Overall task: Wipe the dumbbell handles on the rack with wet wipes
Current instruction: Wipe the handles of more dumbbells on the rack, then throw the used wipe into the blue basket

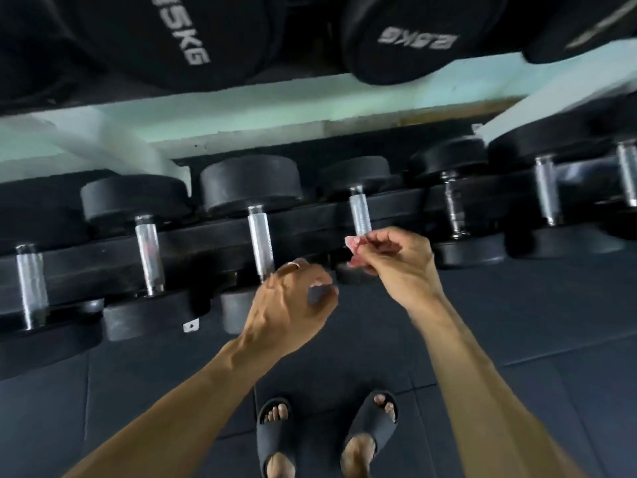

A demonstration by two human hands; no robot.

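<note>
A lower rack rail [206, 241] carries a row of black dumbbells with knurled steel handles. My right hand [396, 260] pinches a crumpled pinkish-white wet wipe [355, 244] just below the near end of one handle [360, 215]. My left hand [293, 301], with a ring on one finger, hovers with curled fingers in front of the near end of the neighbouring handle [260, 243]; nothing shows in it. More handles stand to the left [148, 250] [31, 281] and to the right [455, 208] [546, 191].
Large black dumbbell heads marked 15KG [179, 32] and 2.5KG [413, 39] hang close overhead on the upper shelf. A pale green wall [275, 108] lies behind the rack. Dark rubber floor mats [517, 322] are underfoot, with my feet in black slides [275, 432].
</note>
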